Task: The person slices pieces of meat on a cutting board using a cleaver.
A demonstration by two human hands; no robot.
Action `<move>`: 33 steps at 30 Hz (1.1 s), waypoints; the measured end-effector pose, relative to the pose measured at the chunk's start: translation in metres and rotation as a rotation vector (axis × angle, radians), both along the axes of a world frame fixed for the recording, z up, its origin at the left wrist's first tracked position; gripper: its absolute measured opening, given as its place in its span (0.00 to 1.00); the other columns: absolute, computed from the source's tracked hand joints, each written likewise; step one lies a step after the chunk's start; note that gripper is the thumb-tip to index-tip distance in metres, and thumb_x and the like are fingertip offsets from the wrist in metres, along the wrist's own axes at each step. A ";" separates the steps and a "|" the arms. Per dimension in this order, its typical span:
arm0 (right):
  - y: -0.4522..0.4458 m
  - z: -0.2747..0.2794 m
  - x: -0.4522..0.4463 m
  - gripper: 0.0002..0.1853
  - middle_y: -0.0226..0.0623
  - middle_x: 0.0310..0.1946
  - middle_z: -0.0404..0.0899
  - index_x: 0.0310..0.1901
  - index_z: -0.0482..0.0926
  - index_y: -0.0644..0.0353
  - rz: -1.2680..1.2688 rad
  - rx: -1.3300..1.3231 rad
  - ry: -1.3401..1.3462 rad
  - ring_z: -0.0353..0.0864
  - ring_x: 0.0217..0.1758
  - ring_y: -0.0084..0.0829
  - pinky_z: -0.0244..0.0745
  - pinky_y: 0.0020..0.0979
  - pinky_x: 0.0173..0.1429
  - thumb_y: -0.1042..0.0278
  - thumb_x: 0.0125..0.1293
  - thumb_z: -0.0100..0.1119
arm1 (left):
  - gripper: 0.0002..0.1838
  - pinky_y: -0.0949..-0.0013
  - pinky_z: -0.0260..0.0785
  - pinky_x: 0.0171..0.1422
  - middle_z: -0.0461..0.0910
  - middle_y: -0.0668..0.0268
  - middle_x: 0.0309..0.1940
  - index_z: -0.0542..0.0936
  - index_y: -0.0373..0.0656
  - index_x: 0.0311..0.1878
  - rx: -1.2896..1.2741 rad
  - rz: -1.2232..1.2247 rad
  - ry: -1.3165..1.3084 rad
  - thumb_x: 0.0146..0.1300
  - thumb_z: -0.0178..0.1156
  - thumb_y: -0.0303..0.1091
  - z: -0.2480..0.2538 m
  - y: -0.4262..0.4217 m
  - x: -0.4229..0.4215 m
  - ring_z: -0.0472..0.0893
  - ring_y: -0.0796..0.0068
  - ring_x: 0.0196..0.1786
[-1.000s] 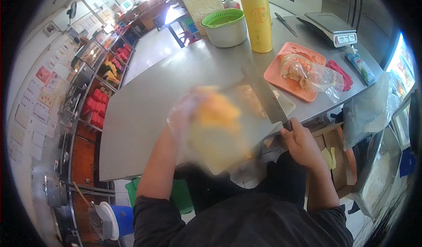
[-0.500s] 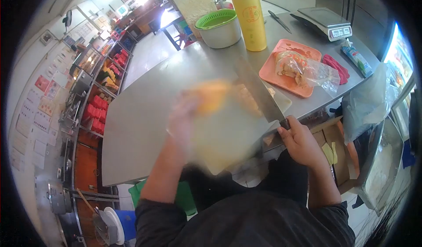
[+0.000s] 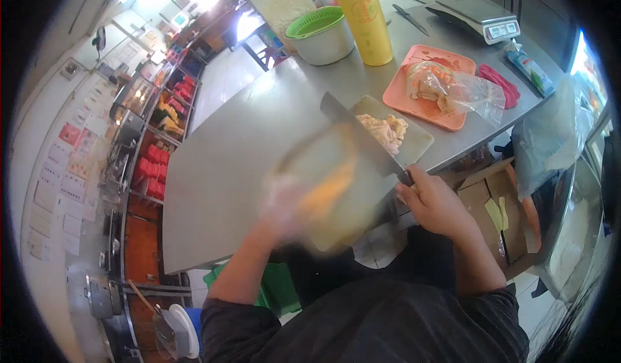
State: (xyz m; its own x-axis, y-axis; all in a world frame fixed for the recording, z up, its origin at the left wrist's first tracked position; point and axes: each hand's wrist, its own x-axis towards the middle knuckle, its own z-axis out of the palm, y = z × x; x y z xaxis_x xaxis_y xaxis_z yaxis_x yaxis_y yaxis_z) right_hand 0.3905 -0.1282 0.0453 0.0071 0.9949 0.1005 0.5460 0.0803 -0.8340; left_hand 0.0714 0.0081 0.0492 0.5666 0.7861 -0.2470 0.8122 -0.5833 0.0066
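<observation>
My left hand (image 3: 283,202) is smeared by motion; it is at an orange-yellow item (image 3: 331,190), also blurred, over a blurred pale board (image 3: 343,224) at the table's front edge. My right hand (image 3: 431,201) is closed round the handle of a large knife (image 3: 362,133), whose wide blade points up and to the left. Beyond the blade, pale raw meat pieces (image 3: 391,130) lie on a light cutting board (image 3: 419,144). Whether the left fingers are wrapped round the orange-yellow item cannot be made out.
Behind stand a white pot (image 3: 323,43) with a green strainer, a yellow cylinder (image 3: 367,20), a knife (image 3: 411,19) and a scale (image 3: 479,14). A pink tray (image 3: 427,112) holds bagged meat. A cardboard box (image 3: 479,201) is below right.
My left hand and the orange-yellow item have moved lower. My right hand and the knife have shifted slightly left, and more of the meat pieces shows. The camera view has shifted a little.
</observation>
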 end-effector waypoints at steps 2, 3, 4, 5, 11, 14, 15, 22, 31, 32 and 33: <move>-0.003 0.001 0.002 0.16 0.61 0.37 0.84 0.49 0.71 0.65 0.012 -0.044 -0.066 0.83 0.45 0.66 0.74 0.60 0.47 0.58 0.80 0.56 | 0.12 0.50 0.78 0.65 0.85 0.51 0.54 0.88 0.43 0.50 0.136 -0.143 -0.017 0.67 0.59 0.27 -0.002 0.009 -0.018 0.83 0.45 0.57; -0.005 0.001 0.004 0.16 0.61 0.37 0.84 0.49 0.71 0.65 -0.001 -0.043 -0.062 0.83 0.45 0.66 0.74 0.60 0.47 0.58 0.80 0.56 | 0.13 0.50 0.79 0.65 0.84 0.52 0.54 0.86 0.41 0.52 0.045 -0.136 -0.176 0.67 0.60 0.26 0.001 0.013 -0.027 0.84 0.47 0.57; -0.006 0.003 0.007 0.16 0.61 0.37 0.85 0.49 0.71 0.65 0.002 -0.074 -0.093 0.84 0.46 0.66 0.74 0.61 0.48 0.57 0.80 0.56 | 0.13 0.50 0.79 0.64 0.84 0.52 0.54 0.86 0.41 0.53 -0.003 -0.134 -0.258 0.67 0.60 0.26 -0.004 0.014 -0.028 0.84 0.48 0.57; -0.007 0.003 0.008 0.16 0.61 0.38 0.85 0.50 0.71 0.65 0.009 -0.106 -0.125 0.84 0.46 0.66 0.74 0.62 0.50 0.57 0.80 0.55 | 0.14 0.50 0.79 0.64 0.84 0.53 0.54 0.85 0.40 0.54 -0.052 -0.133 -0.338 0.67 0.60 0.26 -0.008 0.014 -0.029 0.84 0.49 0.56; -0.003 0.001 0.012 0.18 0.64 0.39 0.85 0.54 0.73 0.67 -0.054 -0.075 -0.149 0.84 0.48 0.66 0.75 0.62 0.51 0.57 0.80 0.55 | 0.22 0.58 0.81 0.65 0.82 0.55 0.58 0.77 0.30 0.63 -0.120 -0.013 -1.088 0.65 0.58 0.20 -0.025 0.037 -0.015 0.84 0.61 0.60; 0.001 0.005 0.007 0.19 0.65 0.40 0.85 0.57 0.73 0.68 -0.084 -0.027 -0.092 0.83 0.48 0.67 0.75 0.61 0.51 0.57 0.80 0.55 | 0.23 0.58 0.82 0.65 0.82 0.54 0.59 0.77 0.31 0.64 -0.704 0.269 -1.749 0.65 0.52 0.18 0.025 0.045 0.030 0.85 0.60 0.59; 0.001 0.008 0.005 0.19 0.65 0.40 0.85 0.57 0.73 0.68 -0.082 -0.027 -0.097 0.83 0.48 0.67 0.75 0.61 0.51 0.57 0.80 0.55 | 0.23 0.57 0.82 0.65 0.82 0.54 0.58 0.77 0.31 0.65 -0.802 0.204 -1.748 0.65 0.53 0.19 0.039 0.052 0.039 0.85 0.60 0.58; -0.003 0.007 0.009 0.20 0.66 0.40 0.84 0.58 0.72 0.69 -0.108 -0.060 -0.128 0.84 0.47 0.67 0.75 0.62 0.50 0.57 0.80 0.55 | 0.21 0.52 0.81 0.68 0.82 0.52 0.59 0.78 0.32 0.63 -0.763 0.229 -1.855 0.69 0.51 0.28 0.043 0.034 0.041 0.86 0.59 0.58; -0.009 0.031 -0.010 0.19 0.66 0.38 0.85 0.57 0.72 0.67 0.029 -0.233 -0.263 0.83 0.46 0.69 0.74 0.64 0.51 0.56 0.80 0.55 | 0.14 0.53 0.77 0.66 0.85 0.53 0.45 0.84 0.36 0.49 -1.067 0.506 -1.963 0.76 0.59 0.39 -0.053 -0.014 -0.022 0.85 0.55 0.56; -0.008 0.033 -0.012 0.19 0.66 0.38 0.85 0.57 0.72 0.66 0.048 -0.249 -0.274 0.83 0.46 0.69 0.74 0.64 0.51 0.56 0.80 0.55 | 0.14 0.53 0.77 0.66 0.85 0.53 0.45 0.84 0.36 0.49 -1.057 0.516 -1.975 0.76 0.59 0.39 -0.051 -0.014 -0.027 0.85 0.55 0.56; -0.006 0.033 -0.015 0.19 0.66 0.38 0.85 0.57 0.72 0.66 0.060 -0.247 -0.279 0.83 0.46 0.69 0.74 0.64 0.51 0.56 0.80 0.55 | 0.12 0.56 0.78 0.61 0.86 0.56 0.42 0.83 0.38 0.47 -0.403 0.132 -1.554 0.75 0.62 0.38 -0.046 -0.008 -0.030 0.85 0.60 0.52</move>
